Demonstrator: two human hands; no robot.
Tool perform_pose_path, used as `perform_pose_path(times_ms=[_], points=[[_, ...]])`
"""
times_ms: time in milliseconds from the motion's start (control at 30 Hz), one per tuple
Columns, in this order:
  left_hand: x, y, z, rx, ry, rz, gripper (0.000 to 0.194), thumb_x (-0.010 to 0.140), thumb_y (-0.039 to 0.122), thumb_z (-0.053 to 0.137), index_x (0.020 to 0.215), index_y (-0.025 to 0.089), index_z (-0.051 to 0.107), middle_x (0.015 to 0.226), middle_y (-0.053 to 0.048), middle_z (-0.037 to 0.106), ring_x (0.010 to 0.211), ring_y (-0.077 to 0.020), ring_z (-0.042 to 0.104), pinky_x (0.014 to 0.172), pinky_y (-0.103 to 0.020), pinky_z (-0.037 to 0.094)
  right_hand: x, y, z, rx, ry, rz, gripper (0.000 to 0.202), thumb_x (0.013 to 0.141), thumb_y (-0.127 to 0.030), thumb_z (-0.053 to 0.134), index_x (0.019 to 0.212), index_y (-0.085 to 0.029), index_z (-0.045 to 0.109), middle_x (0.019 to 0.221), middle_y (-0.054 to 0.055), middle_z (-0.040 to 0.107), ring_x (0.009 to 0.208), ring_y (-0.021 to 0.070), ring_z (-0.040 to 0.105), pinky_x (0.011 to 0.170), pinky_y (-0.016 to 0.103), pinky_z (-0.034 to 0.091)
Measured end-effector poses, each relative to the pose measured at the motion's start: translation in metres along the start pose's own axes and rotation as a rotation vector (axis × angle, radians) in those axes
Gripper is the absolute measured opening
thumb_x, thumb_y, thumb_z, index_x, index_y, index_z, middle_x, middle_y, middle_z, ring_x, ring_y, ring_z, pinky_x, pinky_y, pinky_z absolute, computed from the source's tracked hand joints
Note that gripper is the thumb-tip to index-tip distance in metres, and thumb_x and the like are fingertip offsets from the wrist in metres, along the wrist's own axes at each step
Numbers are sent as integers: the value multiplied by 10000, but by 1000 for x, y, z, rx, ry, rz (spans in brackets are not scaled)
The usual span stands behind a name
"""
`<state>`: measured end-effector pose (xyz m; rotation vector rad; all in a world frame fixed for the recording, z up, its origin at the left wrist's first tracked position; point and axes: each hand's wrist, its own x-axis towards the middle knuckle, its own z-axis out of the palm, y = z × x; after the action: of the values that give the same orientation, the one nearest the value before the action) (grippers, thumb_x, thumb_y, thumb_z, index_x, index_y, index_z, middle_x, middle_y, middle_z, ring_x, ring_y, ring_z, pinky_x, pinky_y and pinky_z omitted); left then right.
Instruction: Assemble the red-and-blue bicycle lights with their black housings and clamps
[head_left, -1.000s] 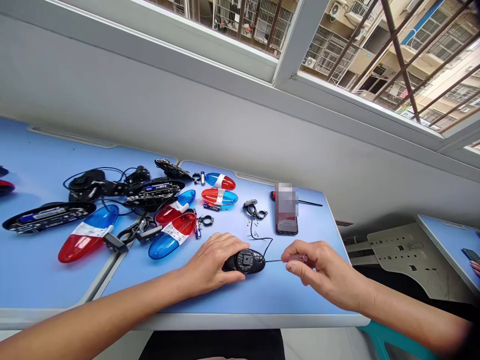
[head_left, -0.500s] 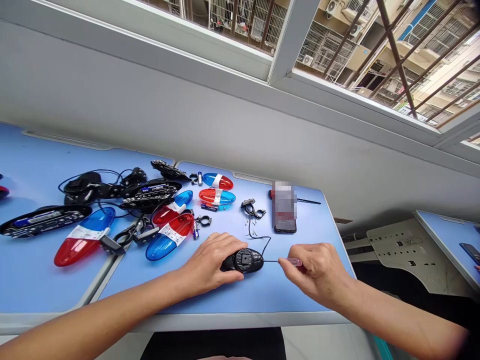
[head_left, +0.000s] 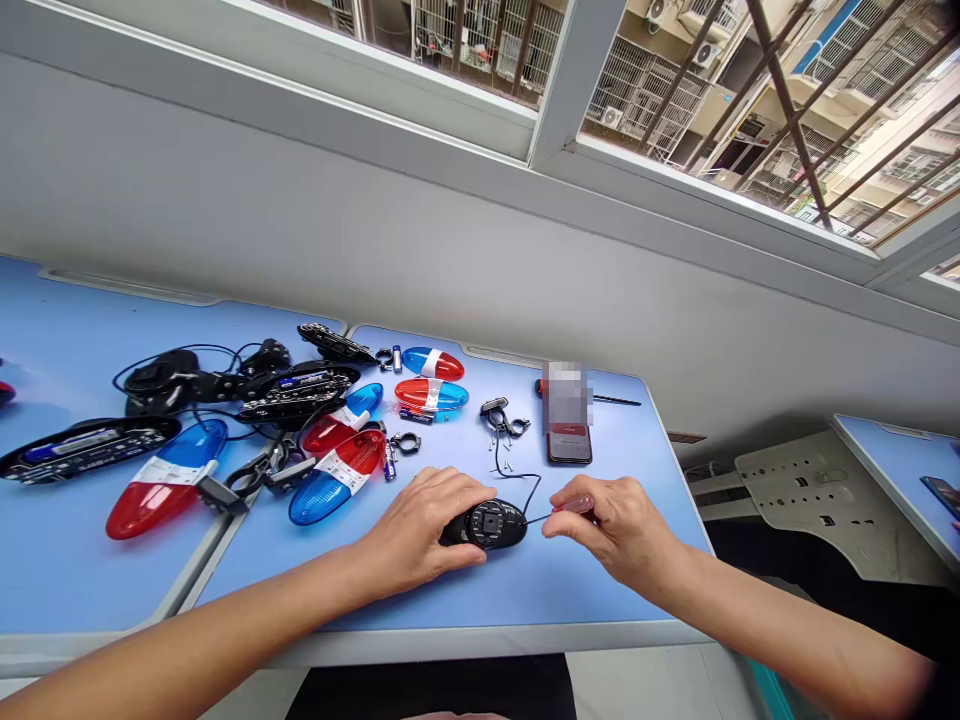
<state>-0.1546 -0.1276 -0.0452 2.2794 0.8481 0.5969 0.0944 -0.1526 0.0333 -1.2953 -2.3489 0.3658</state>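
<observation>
A black oval light housing [head_left: 489,524] with a round mount on top lies on the blue table, its thin cable running up behind it. My left hand [head_left: 431,525] grips its left end between thumb and fingers. My right hand [head_left: 619,520] is closed around the pinkish clear handle of a screwdriver [head_left: 577,505]. The thin shaft points left, its tip at the right end of the housing. Whether the tip sits in a screw is too small to tell. Behind the housing are a black clamp bracket [head_left: 504,418] and several small screws [head_left: 508,464].
Red-and-blue lens covers [head_left: 337,478], opened black housings with batteries [head_left: 90,447] and ring clamps [head_left: 407,443] crowd the left. A phone [head_left: 570,445] lies at the back right, over a long dark-shafted tool [head_left: 616,401]. A wall and barred window rise behind.
My right hand has shifted slightly left along the screwdriver and its fingers have opened out a little, the handle tilting up. My left hand and the housing stay in place.
</observation>
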Motion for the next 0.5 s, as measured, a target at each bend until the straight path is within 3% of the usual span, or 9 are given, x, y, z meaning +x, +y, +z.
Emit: perform_pose_path(times_ms=[133, 200, 333, 433, 500], points=[[0, -1, 1, 5, 2, -2, 449, 814, 362, 723, 1218, 230, 581, 1125, -77, 676, 974, -265, 585, 831, -382, 418, 0, -2, 6, -57, 114, 57, 498, 921, -597, 494, 677, -186, 635, 482, -19, 590, 409, 86, 496, 453, 210, 382], [0, -1, 1, 5, -1, -9, 452, 805, 350, 732, 1212, 227, 579, 1124, -75, 678, 971, -266, 587, 827, -382, 417, -3, -4, 6, -7, 122, 73, 441, 925, -554, 525, 726, -184, 659, 491, -23, 581, 422, 89, 496, 459, 212, 388], [0, -2, -1, -3, -5, -26, 463, 785, 328, 752, 1201, 219, 580, 1126, -75, 681, 970, -268, 589, 825, -383, 419, -9, -8, -5, 200, -13, 34, 239, 949, -361, 527, 934, -175, 676, 610, -4, 604, 513, 105, 520, 484, 219, 408], [1, -1, -1, -10, -14, -36, 478, 768, 312, 771, 1195, 209, 582, 1123, -77, 683, 973, -270, 588, 835, -389, 420, -10, -7, -12, 239, -113, -44, 171, 927, -238, 501, 912, -170, 657, 663, 8, 590, 531, 104, 502, 482, 224, 405], [2, 0, -1, -13, -17, -38, 486, 765, 306, 777, 1197, 204, 581, 1127, -78, 682, 974, -269, 588, 838, -392, 419, -11, -4, -12, 226, -103, -88, 139, 918, -198, 497, 919, -167, 632, 683, 8, 604, 519, 94, 506, 469, 213, 401]])
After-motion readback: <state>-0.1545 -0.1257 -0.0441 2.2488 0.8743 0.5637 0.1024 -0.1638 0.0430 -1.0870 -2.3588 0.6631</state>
